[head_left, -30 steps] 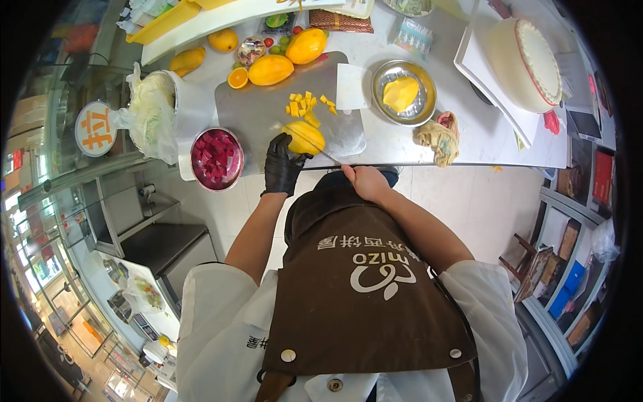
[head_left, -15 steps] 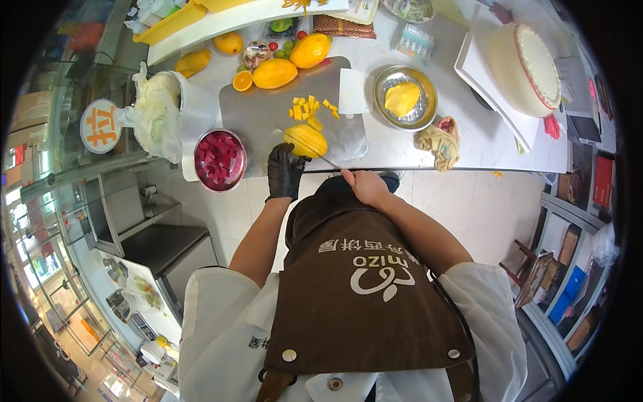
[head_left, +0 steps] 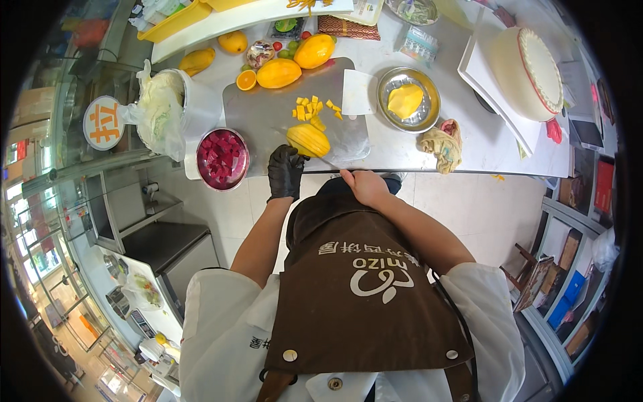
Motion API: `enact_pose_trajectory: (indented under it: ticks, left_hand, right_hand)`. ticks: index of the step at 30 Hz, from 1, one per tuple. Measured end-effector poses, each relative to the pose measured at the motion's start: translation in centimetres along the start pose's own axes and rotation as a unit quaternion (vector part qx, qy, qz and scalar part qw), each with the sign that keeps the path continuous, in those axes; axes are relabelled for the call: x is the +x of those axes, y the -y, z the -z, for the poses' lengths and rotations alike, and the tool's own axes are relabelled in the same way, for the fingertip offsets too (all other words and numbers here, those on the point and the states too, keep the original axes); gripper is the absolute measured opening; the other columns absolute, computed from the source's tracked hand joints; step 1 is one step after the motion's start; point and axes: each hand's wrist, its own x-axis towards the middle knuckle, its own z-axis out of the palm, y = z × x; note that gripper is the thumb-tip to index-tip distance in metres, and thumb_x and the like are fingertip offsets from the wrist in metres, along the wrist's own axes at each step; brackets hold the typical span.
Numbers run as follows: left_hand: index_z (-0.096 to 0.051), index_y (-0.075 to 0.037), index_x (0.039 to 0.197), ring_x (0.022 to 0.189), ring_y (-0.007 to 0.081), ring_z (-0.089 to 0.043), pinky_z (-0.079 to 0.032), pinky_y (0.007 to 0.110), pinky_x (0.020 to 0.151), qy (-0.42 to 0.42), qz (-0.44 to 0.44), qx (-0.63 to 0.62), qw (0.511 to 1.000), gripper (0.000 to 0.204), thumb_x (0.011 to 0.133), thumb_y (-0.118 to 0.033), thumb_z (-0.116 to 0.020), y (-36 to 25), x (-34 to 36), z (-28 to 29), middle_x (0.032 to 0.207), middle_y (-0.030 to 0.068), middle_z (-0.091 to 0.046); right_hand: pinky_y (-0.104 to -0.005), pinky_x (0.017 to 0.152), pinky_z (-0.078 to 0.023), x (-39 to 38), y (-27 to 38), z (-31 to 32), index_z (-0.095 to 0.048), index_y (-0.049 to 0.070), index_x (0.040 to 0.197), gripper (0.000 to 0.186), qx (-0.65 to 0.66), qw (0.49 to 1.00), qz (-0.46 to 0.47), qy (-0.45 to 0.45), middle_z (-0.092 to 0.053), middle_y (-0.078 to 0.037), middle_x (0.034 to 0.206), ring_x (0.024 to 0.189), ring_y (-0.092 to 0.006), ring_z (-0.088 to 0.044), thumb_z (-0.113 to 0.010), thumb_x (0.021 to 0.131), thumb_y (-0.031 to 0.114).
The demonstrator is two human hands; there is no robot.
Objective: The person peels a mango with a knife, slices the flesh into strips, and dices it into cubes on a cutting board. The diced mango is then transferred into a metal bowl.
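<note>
A peeled yellow mango (head_left: 309, 139), scored with parallel cut lines, lies near the front edge of a grey cutting board (head_left: 251, 110). My left hand (head_left: 285, 173), in a black glove, has its fingers curled against the mango's near left side and holds it. My bare right hand (head_left: 367, 187) is closed round a knife (head_left: 329, 163). Its handle is mostly hidden in my grip, and the thin blade points left to the mango's lower side. Just beyond the mango lie several small mango cubes (head_left: 308, 106). Two whole peeled mangoes (head_left: 278, 74) rest at the board's far edge.
A bowl of dark pink fruit cubes (head_left: 223, 159) stands left of the board. To its right are a metal bowl (head_left: 437, 100) with a mango piece, a white card (head_left: 360, 92) and a crumpled cloth (head_left: 442, 145). A white cake (head_left: 532, 74) stands far right; a lined bin (head_left: 201, 100) stands left.
More cut lines now show across the mango. Both hands keep nearly the same places, with the knife still at its near side. The whole view has shifted slightly.
</note>
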Motion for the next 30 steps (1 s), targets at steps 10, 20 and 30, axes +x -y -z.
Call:
enact_pose_trajectory:
  ticks: [10,20,30]
  left_hand:
    - [-0.066,-0.009,0.091,0.084,0.0343,-0.067,-0.055,0.046,0.075,0.074,-0.027,0.02,0.997,0.009,0.083,-0.007,-0.069,-2.6,1.5,2.6,0.092,0.0108,-0.069]
    - [-0.058,-0.017,0.142,0.136,0.0371,-0.051,-0.043,0.044,0.114,0.26,-0.313,0.203,0.89,0.07,0.077,0.008,-0.059,-6.2,8.8,4.2,0.15,0.015,-0.053]
    - [-0.049,-0.012,0.148,0.126,0.0385,-0.054,-0.045,0.047,0.109,0.069,0.013,0.112,0.991,0.081,0.073,-0.018,-0.079,-6.7,4.5,0.2,0.14,0.0197,-0.055]
  right_hand:
    - [-0.0534,0.09,-0.052,1.0,-1.6,-0.8,-0.074,-0.001,0.099,0.074,0.001,0.999,0.019,0.045,-0.072,-0.027,0.1,0.099,-0.0457,-0.068,-0.032,0.107,0.059]
    - [-0.0523,0.086,-0.051,-1.8,-3.3,3.2,-0.072,-0.003,0.106,0.073,0.136,0.989,-0.003,-0.05,-0.07,-0.031,0.095,0.095,-0.0491,-0.066,-0.035,0.107,0.06]
    - [-0.0538,0.088,-0.051,-2.4,-4.2,2.5,-0.072,0.0,0.106,0.071,0.095,0.994,-0.039,-0.027,-0.071,-0.03,0.099,0.099,-0.0473,-0.067,-0.033,0.108,0.058]
